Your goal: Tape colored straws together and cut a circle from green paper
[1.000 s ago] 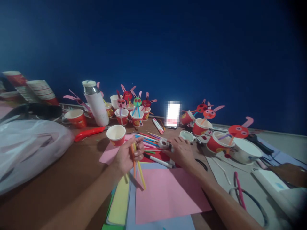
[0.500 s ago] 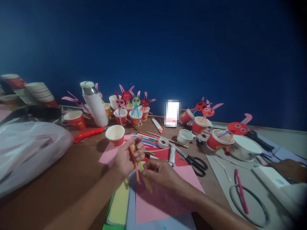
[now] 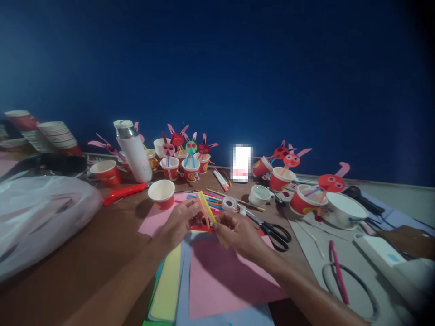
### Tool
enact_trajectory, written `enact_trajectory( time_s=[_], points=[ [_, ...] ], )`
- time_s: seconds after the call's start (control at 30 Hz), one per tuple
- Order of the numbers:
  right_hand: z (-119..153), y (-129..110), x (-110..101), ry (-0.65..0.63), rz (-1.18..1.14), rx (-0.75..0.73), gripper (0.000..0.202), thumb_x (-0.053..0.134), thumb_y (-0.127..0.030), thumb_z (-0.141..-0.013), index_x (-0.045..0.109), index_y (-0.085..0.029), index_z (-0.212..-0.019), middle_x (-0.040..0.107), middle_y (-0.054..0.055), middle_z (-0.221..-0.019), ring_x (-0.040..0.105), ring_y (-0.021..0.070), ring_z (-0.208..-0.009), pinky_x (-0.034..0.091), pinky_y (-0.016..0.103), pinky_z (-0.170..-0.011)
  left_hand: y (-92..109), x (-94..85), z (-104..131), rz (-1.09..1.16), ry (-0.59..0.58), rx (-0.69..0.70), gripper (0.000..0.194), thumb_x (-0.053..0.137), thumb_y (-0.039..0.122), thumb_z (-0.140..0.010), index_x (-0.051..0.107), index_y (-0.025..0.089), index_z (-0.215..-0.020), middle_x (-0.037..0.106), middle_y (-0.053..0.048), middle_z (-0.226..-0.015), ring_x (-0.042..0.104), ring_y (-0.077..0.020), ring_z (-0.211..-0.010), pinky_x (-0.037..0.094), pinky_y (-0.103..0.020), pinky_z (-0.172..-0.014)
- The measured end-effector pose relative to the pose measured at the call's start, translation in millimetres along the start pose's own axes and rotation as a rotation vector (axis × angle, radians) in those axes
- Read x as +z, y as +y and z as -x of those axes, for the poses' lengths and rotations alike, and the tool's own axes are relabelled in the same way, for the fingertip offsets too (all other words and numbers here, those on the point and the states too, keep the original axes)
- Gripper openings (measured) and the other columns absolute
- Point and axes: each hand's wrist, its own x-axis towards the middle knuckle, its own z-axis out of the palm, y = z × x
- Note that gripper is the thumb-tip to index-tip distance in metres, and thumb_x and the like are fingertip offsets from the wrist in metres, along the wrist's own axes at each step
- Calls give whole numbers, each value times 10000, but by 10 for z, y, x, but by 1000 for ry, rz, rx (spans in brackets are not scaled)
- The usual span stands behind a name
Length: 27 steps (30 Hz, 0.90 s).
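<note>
Yellow straw (image 3: 207, 204): dead centre of the clock, up off the worktop (image 3: 86, 253), slanting from eleven down to five, and the right hand (image 3: 238, 231) has it pinched between thumb and fingers.
Orange straw (image 3: 204, 214): right alongside the yellow one, between the two hands, on much the same slant.
Left hand (image 3: 181, 217): here at nine o'clock from the straws, fingers curled, tips right by the orange straw; whether they grip it, I cannot tell.
Pink sheet (image 3: 231, 280): five o'clock, lying over a light blue sheet (image 3: 183, 294).
Yellow sheet (image 3: 167, 290): down at seven.
Paper cup (image 3: 161, 195): ten o'clock, upright, mouth open, red on the outside.
Tape roll (image 3: 229, 203): just beyond the straws, between two and three.
White teacup (image 3: 260, 196): same line, farther out.
Black-handled scissors (image 3: 277, 236): towards four, flat on the worktop.
Green rabbit face (image 3: 190, 147): eleven o'clock, perched above its cup on blue straws.
Vacuum flask (image 3: 134, 156): ten again, well past the paper cup.
Co-worker's hand (image 3: 404, 244): way out at three.
</note>
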Motion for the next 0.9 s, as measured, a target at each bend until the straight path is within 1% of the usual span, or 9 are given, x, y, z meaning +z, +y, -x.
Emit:
enact_trajectory(
  time_s=[0.13, 0.2, 0.3, 0.4, 0.5, 0.6, 0.73, 0.8, 0.9],
  points=[
    [25, -14, 3, -5, 31, -13, 135, 499, -242, -777, 543, -185, -662, 552, -28, -534, 502, 107, -482, 344, 200, -450, 16, 63, 22, -58, 55, -42, 209, 693, 302, -706, 595, 125, -758, 587, -21, -631, 530, -103, -544, 416, -210, -542],
    [31, -20, 5, -37, -23, -8, 142, 492, -235, -780, 540, -184, -657, 551, -29, -526, 505, 106, -470, 348, 198, -441, 14, 66, 16, -61, 83, -32, 203, 697, 289, -700, 596, 120, -748, 596, -28, -631, 538, -105, -546, 428, -212, -550],
    [20, -26, -6, -126, -155, 17, 164, 481, -238, -790, 523, -182, -642, 535, -33, -499, 488, 99, -436, 352, 196, -420, -10, 49, -1, -51, 98, -25, 188, 698, 268, -697, 596, 115, -732, 602, -29, -624, 532, -99, -542, 434, -205, -546],
    [-13, -11, -37, -198, -289, 51, 157, 509, -263, -780, 524, -178, -649, 548, -33, -531, 485, 91, -446, 363, 191, -423, -35, 33, -10, -21, 77, -44, 170, 694, 255, -699, 594, 117, -711, 607, -26, -622, 525, -86, -539, 432, -185, -540],
    [-41, 18, -72, -290, -402, 59, 190, 568, -327, -762, 546, -165, -665, 588, -18, -604, 512, 88, -503, 405, 200, -493, -47, 23, -10, 10, 39, -77, 175, 696, 256, -700, 589, 118, -706, 613, -30, -623, 524, -82, -536, 436, -182, -539],
    [-45, 37, -86, -356, -495, 67, 248, 601, -389, -744, 546, -156, -678, 600, -7, -607, 529, 95, -521, 421, 217, -534, -54, 10, -9, 38, 13, -116, 177, 690, 261, -712, 586, 119, -727, 611, -31, -617, 517, -82, -523, 436, -186, -530],
    [-34, 60, -55, -363, -520, 82, 254, 608, -403, -735, 526, -167, -687, 591, -19, -578, 525, 100, -497, 417, 225, -528, -68, -5, -17, 49, 3, -141, 174, 689, 256, -713, 584, 120, -744, 604, -29, -629, 513, -82, -518, 431, -191, -523],
    [-34, 81, -28, -327, -485, 76, 229, 589, -381, -749, 523, -173, -679, 590, -21, -591, 531, 101, -513, 423, 228, -547, -73, -4, -20, 40, 3, -138, 173, 687, 255, -713, 583, 120, -745, 601, -28, -628, 508, -79, -509, 427, -189, -516],
    [-38, 106, 7, -223, -426, 66, 152, 566, -305, -751, 525, -177, -681, 600, -15, -650, 554, 110, -588, 433, 227, -585, -71, 12, -15, 5, 6, -121, 175, 684, 257, -713, 583, 118, -741, 601, -26, -624, 506, -75, -501, 422, -185, -513]
  ],
)
